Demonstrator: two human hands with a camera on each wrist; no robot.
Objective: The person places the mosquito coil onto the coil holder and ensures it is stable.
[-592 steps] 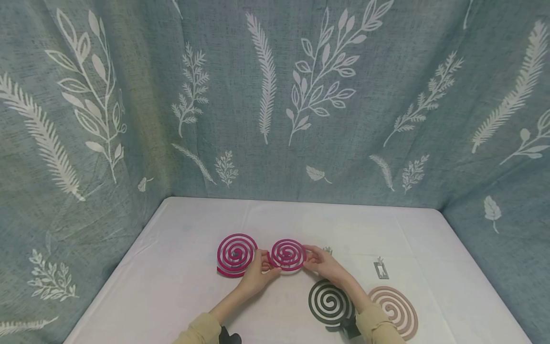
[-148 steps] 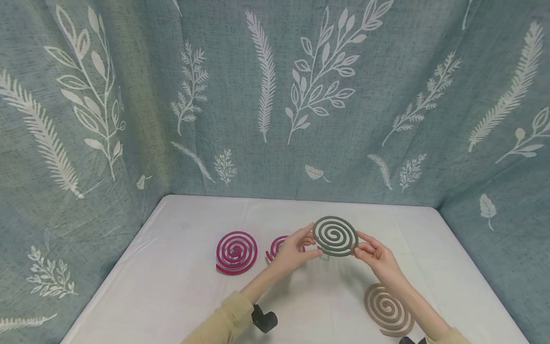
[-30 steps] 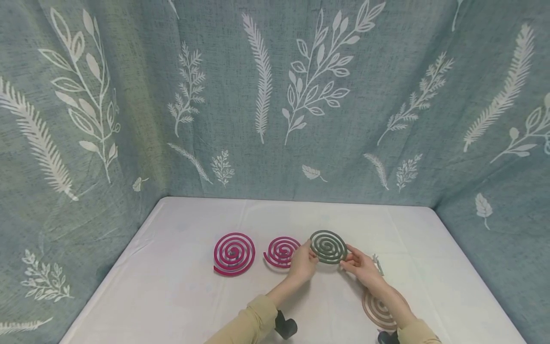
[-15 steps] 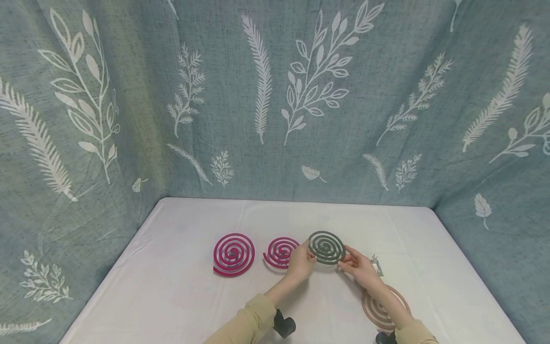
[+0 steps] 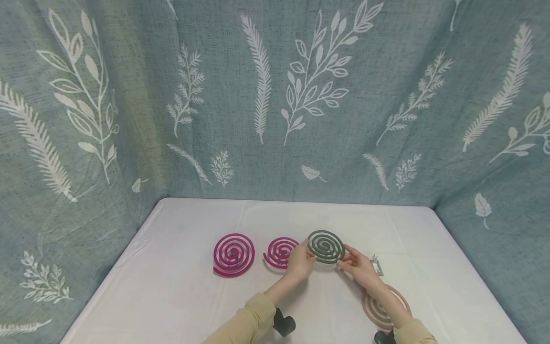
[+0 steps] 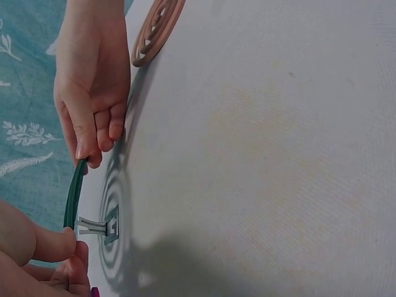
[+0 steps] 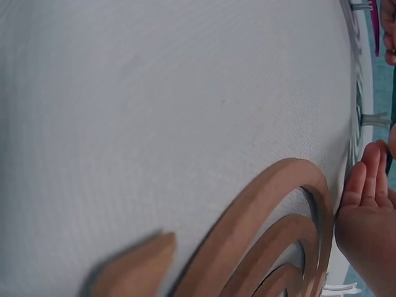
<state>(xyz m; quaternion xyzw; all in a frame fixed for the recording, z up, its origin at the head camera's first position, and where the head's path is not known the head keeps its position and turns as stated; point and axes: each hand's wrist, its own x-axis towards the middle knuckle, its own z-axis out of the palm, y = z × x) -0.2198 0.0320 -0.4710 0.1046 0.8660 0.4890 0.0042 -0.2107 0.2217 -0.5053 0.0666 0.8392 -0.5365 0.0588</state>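
I am holding the green coil (image 5: 326, 247) just above a grey stand (image 6: 94, 226), pinching it by opposite edges: my left hand (image 5: 301, 261) is gripping the left rim and my right hand (image 5: 360, 268) is gripping the right, so both hands are sitting apart, with the coil spanning between them. The prongs of the stand are pointing up at the coil's underside, but whether they are touching it I cannot tell. As far as I can judge, I am working a little past halfway: the larger pink coil (image 5: 233, 254) and the smaller pink coil (image 5: 282, 252) are already sitting in line to the left, the green is needing its seat, and the tan coil (image 5: 378, 310) is lying on the bench (image 5: 142, 286) near my right forearm, with a spare stand (image 5: 377, 265) waiting beyond it. All 4 coils are showing flat spirals with open gaps; the tan is looking matte, its rounded strip tapering at the outer end. The stands are looking like thin metal, each rising from a cut-out rectangular base. The bench is wearing a smooth white cover, and behind it a blue-green woven cloth (image 5: 275, 167) is hanging, printed with white leaves.
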